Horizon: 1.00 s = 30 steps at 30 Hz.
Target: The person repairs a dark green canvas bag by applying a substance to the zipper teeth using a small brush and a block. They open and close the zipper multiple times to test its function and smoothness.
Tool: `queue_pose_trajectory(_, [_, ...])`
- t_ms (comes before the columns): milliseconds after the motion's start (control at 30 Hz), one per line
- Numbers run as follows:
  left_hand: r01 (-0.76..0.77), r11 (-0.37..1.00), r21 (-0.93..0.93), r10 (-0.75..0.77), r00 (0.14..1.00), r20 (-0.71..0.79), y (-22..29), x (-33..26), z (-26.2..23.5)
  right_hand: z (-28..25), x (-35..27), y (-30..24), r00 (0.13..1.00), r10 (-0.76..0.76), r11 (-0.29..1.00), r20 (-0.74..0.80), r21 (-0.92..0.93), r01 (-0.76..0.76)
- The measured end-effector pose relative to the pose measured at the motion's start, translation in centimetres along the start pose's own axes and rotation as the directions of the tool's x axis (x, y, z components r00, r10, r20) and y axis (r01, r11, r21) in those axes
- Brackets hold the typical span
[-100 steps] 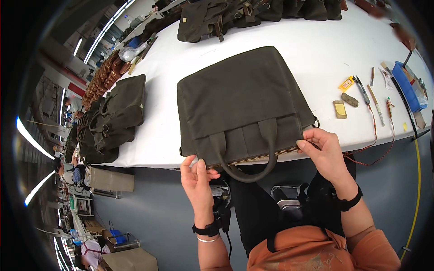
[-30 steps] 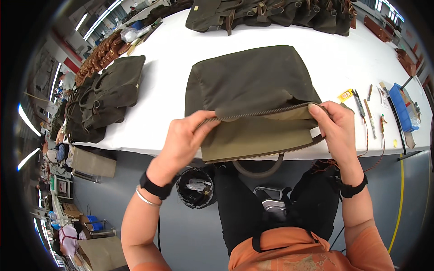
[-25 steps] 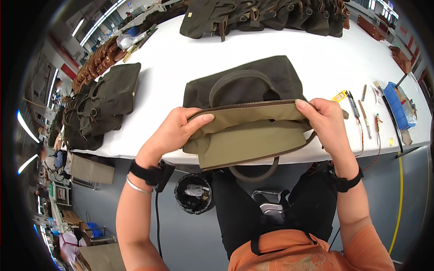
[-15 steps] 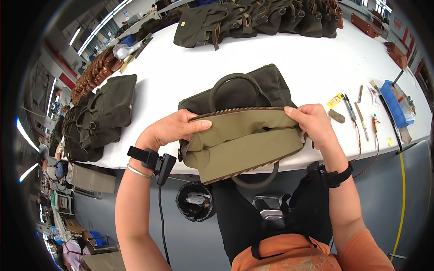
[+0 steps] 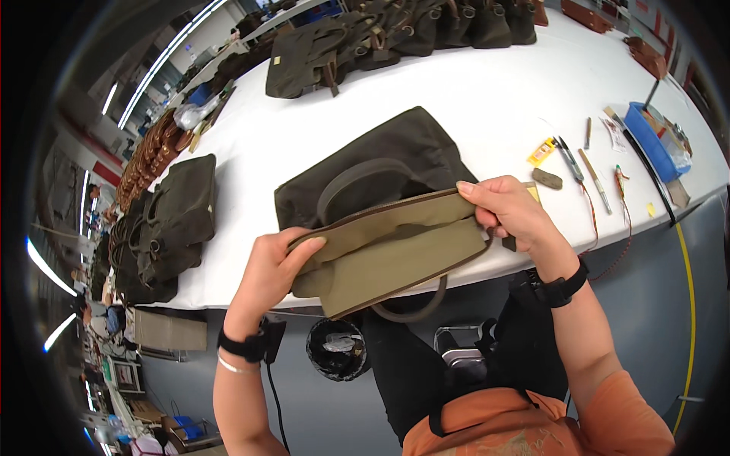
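Observation:
A dark olive handbag [image 5: 365,163] lies at the table's near edge with its zip opening spread wide, showing the khaki lining [image 5: 403,258]. One rounded handle rests on the far panel; the other hangs past the edge. My left hand [image 5: 277,266] pinches the left end of the far zippered edge, thumb over the lining and fingers hidden behind. At the right end of that same edge, my right hand [image 5: 508,211] grips the bag between thumb and fingers. A small dark tab hangs just under my right hand.
Several matching bags [image 5: 365,45] line the far side, and more bags [image 5: 179,205] lie at left. To the right are an awl-like tool [image 5: 595,181], a yellow packet [image 5: 541,151], a brown block [image 5: 547,178] and a blue bin [image 5: 655,140]. Below stands a black-lined waste bin [image 5: 336,348].
The bag's far edge now slants, its left end lower, as my left hand has moved down and left. The far handle has tipped flatter. The whole view has turned slightly.

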<state>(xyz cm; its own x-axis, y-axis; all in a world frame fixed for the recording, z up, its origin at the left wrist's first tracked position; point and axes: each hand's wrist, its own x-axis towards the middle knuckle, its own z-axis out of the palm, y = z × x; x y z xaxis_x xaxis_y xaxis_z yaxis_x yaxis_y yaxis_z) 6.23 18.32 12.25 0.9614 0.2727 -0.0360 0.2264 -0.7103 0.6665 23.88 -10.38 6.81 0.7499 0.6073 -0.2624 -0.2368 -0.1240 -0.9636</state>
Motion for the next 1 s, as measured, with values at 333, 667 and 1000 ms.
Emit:
queue_pose_trajectory(333, [0.071,0.985,0.158,-0.029,0.968,-0.249,-0.9,-3.9,-0.5,0.1,-5.0,3.3,0.987,-0.133,0.990,0.095,0.057,0.128])
queue_pose_trajectory(667, [-0.390,0.844,0.369,0.526,0.737,-0.424,6.4,-10.1,7.2,2.4,-6.9,5.5,0.931,-0.347,0.925,-0.115,-0.206,0.319])
queue_pose_trajectory(1000, [-0.472,0.857,0.205,0.513,0.817,-0.264,7.6,-4.4,14.5,3.1,-9.1,4.8,0.758,-0.651,0.644,0.039,-0.500,0.578])
